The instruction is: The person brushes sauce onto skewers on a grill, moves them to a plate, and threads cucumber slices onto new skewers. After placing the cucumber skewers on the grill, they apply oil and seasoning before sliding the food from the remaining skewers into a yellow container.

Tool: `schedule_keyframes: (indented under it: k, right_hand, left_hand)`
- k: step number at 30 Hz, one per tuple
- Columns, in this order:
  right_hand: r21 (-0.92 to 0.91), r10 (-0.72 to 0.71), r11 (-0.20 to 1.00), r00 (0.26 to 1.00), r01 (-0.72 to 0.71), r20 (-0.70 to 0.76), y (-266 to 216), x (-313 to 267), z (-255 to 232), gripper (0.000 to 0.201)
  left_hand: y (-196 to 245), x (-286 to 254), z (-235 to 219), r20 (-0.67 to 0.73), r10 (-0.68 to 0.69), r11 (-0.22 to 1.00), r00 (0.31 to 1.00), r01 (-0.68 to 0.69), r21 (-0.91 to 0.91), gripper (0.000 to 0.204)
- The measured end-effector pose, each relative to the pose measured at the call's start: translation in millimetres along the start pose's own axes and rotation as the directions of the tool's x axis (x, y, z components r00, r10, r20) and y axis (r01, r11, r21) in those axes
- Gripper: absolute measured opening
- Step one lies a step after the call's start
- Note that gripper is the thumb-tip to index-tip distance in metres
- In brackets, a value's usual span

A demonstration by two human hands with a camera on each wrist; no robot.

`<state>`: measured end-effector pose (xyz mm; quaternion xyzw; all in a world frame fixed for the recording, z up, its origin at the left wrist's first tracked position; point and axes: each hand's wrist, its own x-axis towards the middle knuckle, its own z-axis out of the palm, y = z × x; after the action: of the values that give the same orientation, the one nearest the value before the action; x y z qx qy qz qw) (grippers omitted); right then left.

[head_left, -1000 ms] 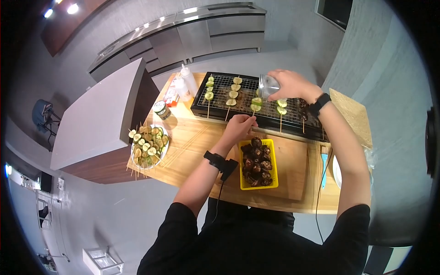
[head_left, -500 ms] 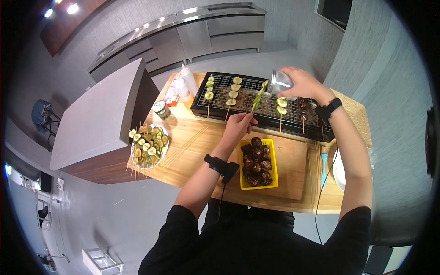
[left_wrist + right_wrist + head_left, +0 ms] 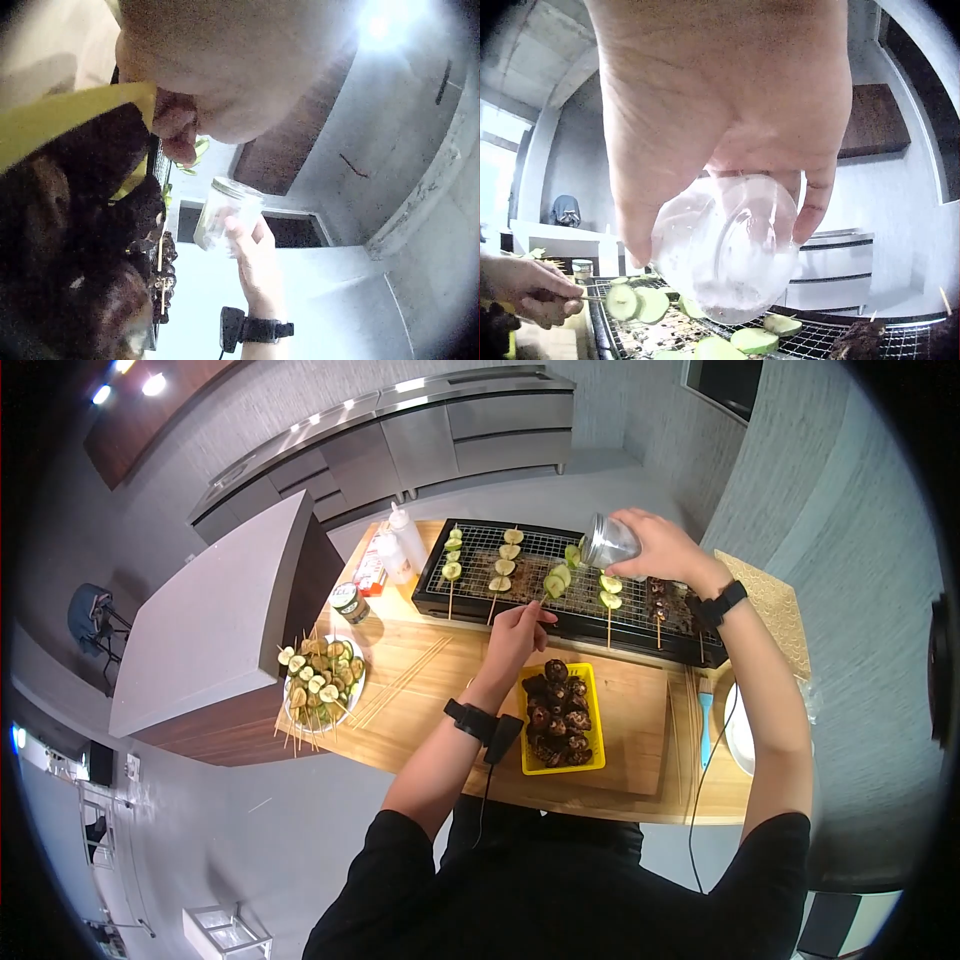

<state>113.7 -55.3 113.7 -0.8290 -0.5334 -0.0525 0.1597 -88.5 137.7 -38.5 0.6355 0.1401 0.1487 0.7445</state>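
Note:
My left hand (image 3: 512, 643) pinches the stick of a skewer threaded with green-edged slices (image 3: 556, 581), cucumber or zucchini by their look. Those slices tilt over the wire mesh of a long black grill (image 3: 432, 605). A clear jar (image 3: 612, 542) lies tipped in the grip of my right hand (image 3: 662, 547), its opening toward the skewer's far end. In the right wrist view, a little fine pale stuff shows along the low side of the jar (image 3: 731, 300). Other slice skewers (image 3: 503, 566) and a dark brown skewer (image 3: 658, 603) rest on the mesh.
Nearest me, a yellow basket (image 3: 525, 740) of dark brown chunks stands on a cutting board (image 3: 640, 730). Left are a plate (image 3: 362, 680) of slice skewers, bare sticks (image 3: 405, 680), squeeze bottles (image 3: 408, 538) and a small tub (image 3: 349, 602). A blue brush (image 3: 706, 730) and white plate (image 3: 738, 738) lie right.
My left hand has raised the skewer off the mesh and twisted it, turning its slices edge-on and then partly face-up. The jar in my right hand has shifted a little to the right.

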Motion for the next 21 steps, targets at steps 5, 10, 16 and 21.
schedule_keyframes:
  k: [5, 10, 16, 21]
  right_hand:
    - [-0.021, -0.012, 1.000, 1.000, 0.012, 0.003, 0, 0, 5, 0.086]
    - [-0.036, 0.006, 0.999, 0.999, -0.004, 0.047, -9, -4, 6, 0.084]
    - [-0.051, -0.038, 0.998, 0.997, 0.042, 0.072, -11, -5, 16, 0.084]
    - [-0.051, -0.029, 0.998, 0.995, 0.034, 0.096, -18, -3, 14, 0.084]
  left_hand:
    - [2, -3, -3, 0.065, -0.052, 0.998, 0.997, 0.050, 0.032, 0.042]
    - [4, -3, 0, 0.167, -0.140, 0.987, 0.976, 0.125, 0.096, 0.041]
    - [-2, 4, -2, 0.196, -0.186, 0.980, 0.963, 0.169, 0.103, 0.038]
    - [-2, 5, -4, 0.202, -0.201, 0.978, 0.959, 0.184, 0.098, 0.038]
